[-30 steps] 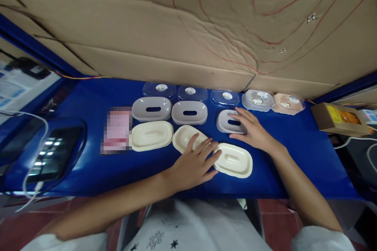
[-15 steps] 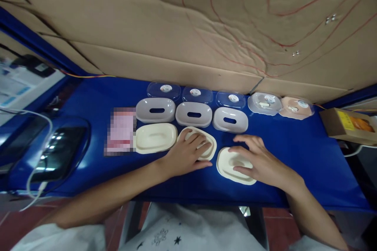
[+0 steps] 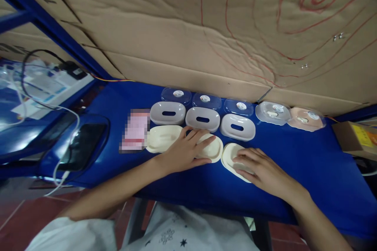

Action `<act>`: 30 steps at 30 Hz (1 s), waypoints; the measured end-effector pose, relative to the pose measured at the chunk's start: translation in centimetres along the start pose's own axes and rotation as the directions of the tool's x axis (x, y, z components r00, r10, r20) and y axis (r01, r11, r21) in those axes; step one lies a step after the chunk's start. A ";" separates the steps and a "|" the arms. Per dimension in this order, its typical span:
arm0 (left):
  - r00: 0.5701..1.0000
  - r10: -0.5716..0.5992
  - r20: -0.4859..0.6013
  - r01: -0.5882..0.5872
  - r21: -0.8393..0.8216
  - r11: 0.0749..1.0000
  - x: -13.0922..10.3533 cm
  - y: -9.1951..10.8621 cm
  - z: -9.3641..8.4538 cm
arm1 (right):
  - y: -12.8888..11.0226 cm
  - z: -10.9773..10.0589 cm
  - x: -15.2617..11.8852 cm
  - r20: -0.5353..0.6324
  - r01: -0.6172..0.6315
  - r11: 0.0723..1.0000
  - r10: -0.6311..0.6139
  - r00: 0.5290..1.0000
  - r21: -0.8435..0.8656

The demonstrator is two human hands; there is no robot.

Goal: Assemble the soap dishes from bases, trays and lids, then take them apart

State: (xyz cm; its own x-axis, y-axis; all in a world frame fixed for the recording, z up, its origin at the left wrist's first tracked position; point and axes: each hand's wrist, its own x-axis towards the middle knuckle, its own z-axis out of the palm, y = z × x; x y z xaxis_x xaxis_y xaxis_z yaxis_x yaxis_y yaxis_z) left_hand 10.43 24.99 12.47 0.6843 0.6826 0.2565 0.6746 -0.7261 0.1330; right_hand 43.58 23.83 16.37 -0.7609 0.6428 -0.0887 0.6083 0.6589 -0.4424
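My left hand (image 3: 190,151) lies with spread fingers over the middle cream oval tray (image 3: 214,150). My right hand (image 3: 253,164) rests on the right cream tray (image 3: 231,156), its fingers bent over the raised centre; whether they grip it is unclear. That tray is tilted and its upper left edge is at the middle one. The left cream tray (image 3: 160,138) lies flat beside my left fingers. Behind stand three grey slotted oval dishes, at left (image 3: 167,120), centre (image 3: 202,125) and right (image 3: 238,133).
Clear lids (image 3: 176,95) line the back by the cardboard wall (image 3: 165,59). A grey lidded box (image 3: 272,118) and a peach one (image 3: 306,124) sit back right. Phone (image 3: 84,145) and cable lie left; a carton (image 3: 347,137) stands far right.
The view has shifted left. The right cream tray has moved up close to the middle one, and my right hand has come down onto it with its fingers closer together.
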 end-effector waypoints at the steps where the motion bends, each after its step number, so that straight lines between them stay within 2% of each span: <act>1: 1.000 -0.021 -0.011 0.021 0.017 1.000 0.1 -0.1 -0.2 | 0.2 0.2 0.0 -0.009 0.009 1.000 -0.009 1.000 -0.005; 5: 0.992 -0.121 -0.045 0.124 0.076 0.989 0.3 -0.9 -0.4 | 1.0 1.0 0.2 -0.046 0.052 0.998 -0.054 0.997 -0.023; 13: 0.991 -0.133 -0.033 0.135 0.045 0.990 0.0 -0.7 1.2 | 2.7 2.5 1.0 -0.137 0.093 0.996 -0.093 0.986 -0.009; 16: 0.985 -0.165 -0.050 0.167 0.042 0.985 -0.1 -0.3 1.4 | 2.8 2.3 1.2 -0.169 0.129 0.991 -0.121 0.978 0.040; 18: 0.984 -0.172 -0.050 0.174 0.041 0.984 -0.1 -0.2 1.4 | 3.1 1.6 1.2 -0.233 0.140 0.987 -0.119 0.965 0.076; 21: 0.984 -0.167 -0.058 0.171 0.060 0.983 0.0 -0.2 1.2 | 4.9 0.1 0.7 -0.429 0.013 0.999 0.006 0.903 0.042; 24: 0.986 -0.138 -0.090 0.146 0.080 0.986 0.1 -0.2 1.0 | 8.6 -0.9 -0.1 -0.585 -0.271 0.959 0.177 0.792 -0.077; 25: 0.987 -0.129 -0.098 0.137 0.082 0.987 0.1 -0.2 0.9 | 10.0 -1.1 -0.4 -0.599 -0.355 0.929 0.222 0.769 -0.110; 27: 0.988 -0.119 -0.102 0.127 0.076 0.989 0.1 -0.1 0.8 | 12.5 -1.1 -1.0 -0.586 -0.459 0.875 0.294 0.755 -0.153; 30: 0.990 -0.113 -0.088 0.118 0.054 0.991 0.0 0.2 0.8 | 14.5 -1.4 -1.8 -0.581 -0.507 0.847 0.335 0.742 -0.158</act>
State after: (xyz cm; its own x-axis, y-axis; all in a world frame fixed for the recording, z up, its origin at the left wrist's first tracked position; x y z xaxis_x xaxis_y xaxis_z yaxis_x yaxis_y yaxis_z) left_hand 10.73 24.91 11.72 0.5763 0.7507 0.3231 0.7649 -0.6346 0.1103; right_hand 54.09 32.76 11.40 -0.2290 0.9245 0.3046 0.9369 0.2943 -0.1888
